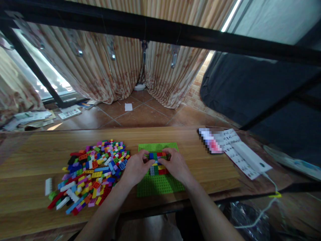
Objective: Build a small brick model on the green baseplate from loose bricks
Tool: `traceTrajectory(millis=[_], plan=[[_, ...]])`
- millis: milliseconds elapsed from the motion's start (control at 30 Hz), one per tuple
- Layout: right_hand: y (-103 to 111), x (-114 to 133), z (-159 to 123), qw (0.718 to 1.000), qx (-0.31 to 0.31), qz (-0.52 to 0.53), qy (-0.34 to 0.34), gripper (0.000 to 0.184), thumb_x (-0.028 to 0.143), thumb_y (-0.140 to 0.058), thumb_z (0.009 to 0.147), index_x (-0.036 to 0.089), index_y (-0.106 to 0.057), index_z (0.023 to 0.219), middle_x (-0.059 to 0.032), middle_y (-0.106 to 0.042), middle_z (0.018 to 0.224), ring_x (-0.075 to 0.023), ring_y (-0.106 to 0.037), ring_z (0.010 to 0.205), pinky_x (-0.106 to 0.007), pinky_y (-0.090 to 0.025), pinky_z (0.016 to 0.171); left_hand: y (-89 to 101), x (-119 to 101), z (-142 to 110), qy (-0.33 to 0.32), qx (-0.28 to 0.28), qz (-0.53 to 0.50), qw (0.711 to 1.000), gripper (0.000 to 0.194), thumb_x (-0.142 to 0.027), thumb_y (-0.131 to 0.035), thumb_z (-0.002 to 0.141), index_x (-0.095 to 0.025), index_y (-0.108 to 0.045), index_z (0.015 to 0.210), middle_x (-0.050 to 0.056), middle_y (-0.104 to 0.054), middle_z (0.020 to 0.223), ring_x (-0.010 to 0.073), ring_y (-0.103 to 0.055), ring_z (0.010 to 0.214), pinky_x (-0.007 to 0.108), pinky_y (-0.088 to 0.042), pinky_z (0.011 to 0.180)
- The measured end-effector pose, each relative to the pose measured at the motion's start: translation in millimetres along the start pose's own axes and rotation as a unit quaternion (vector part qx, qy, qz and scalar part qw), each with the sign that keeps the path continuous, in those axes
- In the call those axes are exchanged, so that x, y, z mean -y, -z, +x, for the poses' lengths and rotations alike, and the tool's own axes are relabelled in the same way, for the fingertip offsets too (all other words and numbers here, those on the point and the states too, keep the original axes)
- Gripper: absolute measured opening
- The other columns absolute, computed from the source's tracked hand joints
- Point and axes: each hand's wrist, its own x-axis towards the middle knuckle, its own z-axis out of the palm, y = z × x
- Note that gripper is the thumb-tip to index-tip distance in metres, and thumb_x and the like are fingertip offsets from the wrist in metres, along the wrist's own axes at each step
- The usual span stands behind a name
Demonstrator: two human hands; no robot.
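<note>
A green studded baseplate [157, 184] lies on the wooden table [35, 157] in front of me. A small build of mixed-colour bricks [157, 164] stands on its middle. My left hand [136, 169] and my right hand [174, 164] flank the build, with the fingers of both curled and pinched on its upper bricks. A loose heap of many coloured bricks [91, 172] spreads to the left of the plate, close to my left wrist.
A single white brick [48, 186] lies apart at the far left. Printed paper sheets [242, 152] and a white cable [269, 180] sit at the table's right end. Beyond the table are tiled floor, curtains and a black frame bar overhead.
</note>
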Motion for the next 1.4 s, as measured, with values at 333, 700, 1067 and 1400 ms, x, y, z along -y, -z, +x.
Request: traceTrajectory(millis=[333,700,1067,1400], plan=[[0,2,4,0.999,0.032,0.0,-0.024,0.035,0.03,-0.072,0.074,0.018,-0.067,0.106,-0.0069,-0.065,0.099,-0.0186,-0.061,0.085,-0.032,-0.046,0.08,-0.5,3,4,0.012,0.015,0.036,0.999,0.036,-0.042,-0.059,0.082,-0.016,-0.062,0.107,0.004,-0.072,0.079,0.0191,-0.066,0.069,0.027,-0.042,0.061],[2,4,4,0.999,0.038,0.005,-0.025,0.032,0.029,-0.072,0.074,0.018,-0.067,0.104,-0.0068,-0.065,0.101,-0.019,-0.061,0.088,-0.032,-0.046,0.082,-6.8,7,6,0.024,0.007,0.09,0.996,0.04,-0.046,-0.06,0.081,-0.018,-0.06,0.11,0.001,-0.069,0.074,0.0158,-0.062,0.063,0.025,-0.038,0.058],[4,6,4,0.999,0.044,-0.01,-0.027,0.034,0.03,-0.072,0.074,0.019,-0.067,0.106,-0.0066,-0.064,0.1,-0.0182,-0.06,0.085,-0.031,-0.046,0.081,-7.7,1,4,0.031,0.01,0.142,0.989,0.043,-0.048,-0.062,0.08,-0.021,-0.06,0.112,-0.001,-0.067,0.075,0.0154,-0.061,0.064,0.024,-0.035,0.057],[4,8,2,0.998,0.052,-0.02,-0.03,0.035,0.031,-0.069,0.076,0.018,-0.066,0.109,-0.008,-0.064,0.105,-0.021,-0.061,0.094,-0.033,-0.045,0.086,-6.0,-5,1,0.035,0.014,0.15,0.988,0.041,-0.045,-0.062,0.081,-0.019,-0.06,0.113,-0.001,-0.065,0.074,0.0144,-0.059,0.063,0.023,-0.033,0.056]])
